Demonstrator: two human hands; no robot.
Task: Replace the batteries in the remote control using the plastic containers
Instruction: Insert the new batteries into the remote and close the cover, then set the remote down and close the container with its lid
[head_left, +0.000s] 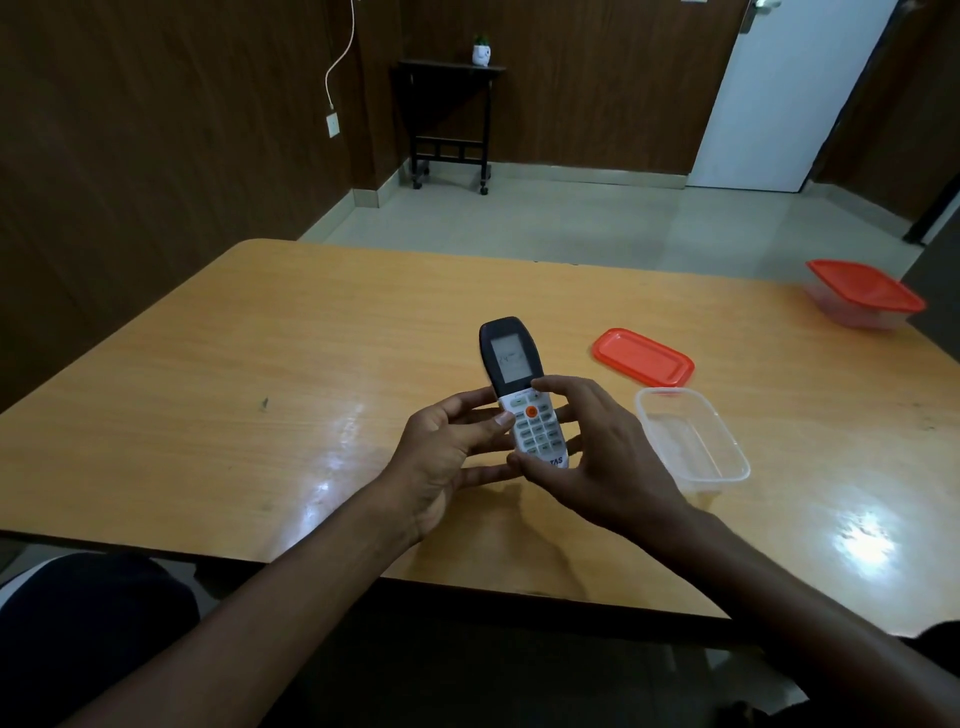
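left hand (447, 457) and right hand (587, 457) both have a curled grip pinching the AC remote (522, 395) keypad-up above the tabletop (260, 364), looks light, rigid, kinda slick plastic so hold its edges, open clear container (693, 441) just beside.

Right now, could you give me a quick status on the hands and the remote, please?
Left hand and right hand both grip remote, buttons up, display lit. Open container beside right hand. Nothing in the way.

Remote (519, 384) face-up above table; open container (693, 441) just right.
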